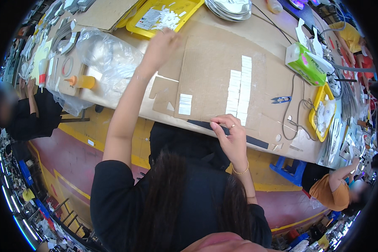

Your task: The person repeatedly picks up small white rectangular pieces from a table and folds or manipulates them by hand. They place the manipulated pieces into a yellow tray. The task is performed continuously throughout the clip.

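My left hand [163, 47] is stretched out over the cardboard sheet [210, 71], close to a yellow tray [132, 27] that holds a heap of small white pieces [168, 19]. Motion smears its fingers, so their closure is unclear. Thumb and index finger of my right hand [233, 136] are pinched together at the near edge of the cardboard; whatever they may hold is too small to make out. Just beyond that hand, white labels lie end to end in a longer column [245, 84] and a shorter column [232, 92]. A small printed label sheet [185, 104] rests farther left.
Left of the cardboard are clear plastic bags [109, 50] and an orange-yellow bottle [82, 81]. To the right lie thread snips [281, 100], a green tissue pack [304, 63], cables and another yellow tray [323, 111]. A blue stool [287, 170] stands below. Other people sit at both sides.
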The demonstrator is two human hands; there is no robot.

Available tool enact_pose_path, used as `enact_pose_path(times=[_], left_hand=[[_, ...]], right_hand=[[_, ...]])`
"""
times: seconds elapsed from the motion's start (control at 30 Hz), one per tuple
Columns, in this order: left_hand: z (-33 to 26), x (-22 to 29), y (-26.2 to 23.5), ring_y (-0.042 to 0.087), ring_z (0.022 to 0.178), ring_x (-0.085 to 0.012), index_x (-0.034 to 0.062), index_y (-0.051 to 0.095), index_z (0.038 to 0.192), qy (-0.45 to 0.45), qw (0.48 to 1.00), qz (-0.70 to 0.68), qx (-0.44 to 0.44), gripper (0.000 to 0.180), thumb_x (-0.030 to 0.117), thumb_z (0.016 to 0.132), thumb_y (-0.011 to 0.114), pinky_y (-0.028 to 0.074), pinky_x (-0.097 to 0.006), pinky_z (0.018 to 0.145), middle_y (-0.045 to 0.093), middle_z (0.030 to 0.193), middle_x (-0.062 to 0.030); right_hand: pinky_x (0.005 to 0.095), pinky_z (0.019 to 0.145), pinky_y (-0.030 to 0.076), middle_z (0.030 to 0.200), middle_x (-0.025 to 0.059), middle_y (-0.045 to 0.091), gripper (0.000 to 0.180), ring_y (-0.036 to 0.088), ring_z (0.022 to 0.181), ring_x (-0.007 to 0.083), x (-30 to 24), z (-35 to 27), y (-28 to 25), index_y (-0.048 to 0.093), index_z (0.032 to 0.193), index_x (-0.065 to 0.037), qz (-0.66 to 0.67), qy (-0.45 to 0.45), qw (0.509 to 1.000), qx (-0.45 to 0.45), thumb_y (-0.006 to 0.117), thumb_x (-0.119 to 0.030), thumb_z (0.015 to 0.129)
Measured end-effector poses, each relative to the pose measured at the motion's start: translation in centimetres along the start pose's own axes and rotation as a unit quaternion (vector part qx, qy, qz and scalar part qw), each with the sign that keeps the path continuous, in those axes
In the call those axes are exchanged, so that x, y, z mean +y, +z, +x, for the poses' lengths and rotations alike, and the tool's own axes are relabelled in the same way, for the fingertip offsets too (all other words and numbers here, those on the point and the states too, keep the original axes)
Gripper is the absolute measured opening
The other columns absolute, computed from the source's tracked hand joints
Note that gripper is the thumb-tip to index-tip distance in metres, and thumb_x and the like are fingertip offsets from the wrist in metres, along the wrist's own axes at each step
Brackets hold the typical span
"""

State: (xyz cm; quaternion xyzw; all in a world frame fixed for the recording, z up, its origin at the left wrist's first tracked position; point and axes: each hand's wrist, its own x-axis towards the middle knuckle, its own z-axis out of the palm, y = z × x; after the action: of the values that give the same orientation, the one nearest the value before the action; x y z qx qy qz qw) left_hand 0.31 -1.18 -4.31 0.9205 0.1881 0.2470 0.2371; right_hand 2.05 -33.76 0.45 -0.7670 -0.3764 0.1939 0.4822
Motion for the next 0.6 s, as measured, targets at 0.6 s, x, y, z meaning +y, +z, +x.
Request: enact_pose_path(times=[0.6], left_hand=[[-11.7, 6.3, 0.3, 0.060, 0.073, -0.0293, -0.0026, 0.061, 0.076, -0.173, 0.957, -0.034, -0.232, 0.022, 0.013, 0.073, 0.077, 0.048, -0.038, 0.068, 0.062, 0.078, -0.0157]], right_hand=[[0.0420, 0.102, 0.040, 0.123, 0.0160, 0.059, 0.016, 0.050, 0.124, 0.0348, 3.0, 0.3, 3.9, 0.068, 0.095, -0.002, -0.132, -0.054, 0.986, -0.084, 0.071, -0.011, 0.081]])
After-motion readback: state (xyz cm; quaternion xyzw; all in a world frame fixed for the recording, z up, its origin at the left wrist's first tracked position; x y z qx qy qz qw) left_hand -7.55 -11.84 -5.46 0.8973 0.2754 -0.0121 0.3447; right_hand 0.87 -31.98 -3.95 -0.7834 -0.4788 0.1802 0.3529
